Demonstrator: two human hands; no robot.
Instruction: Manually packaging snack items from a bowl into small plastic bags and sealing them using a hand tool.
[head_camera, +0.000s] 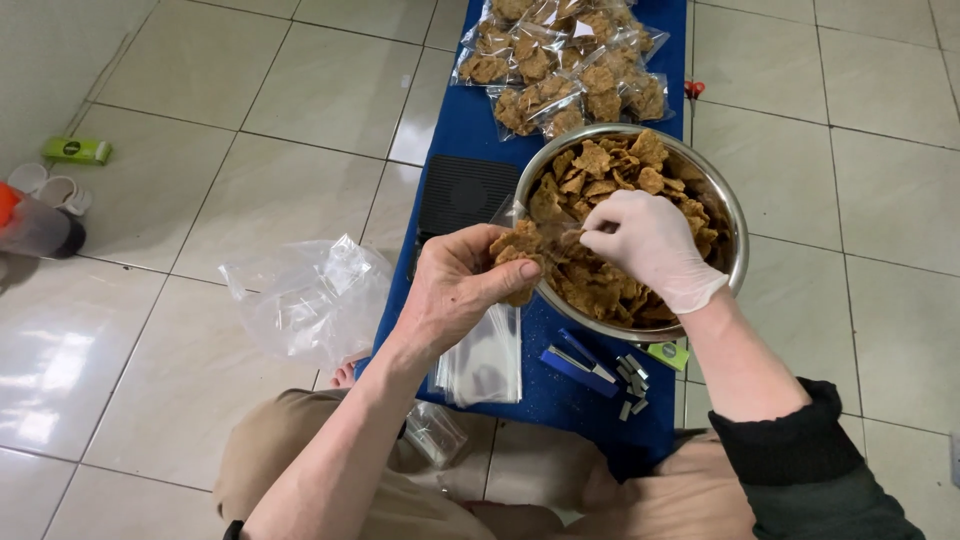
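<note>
Several clear snack bags (560, 60) behind bowl (735, 215)

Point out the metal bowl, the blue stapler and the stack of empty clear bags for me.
metal bowl (738, 232), head view, on its right rim.
blue stapler (578, 362), head view, on its body.
stack of empty clear bags (487, 362), head view, on the middle of the stack.
</note>
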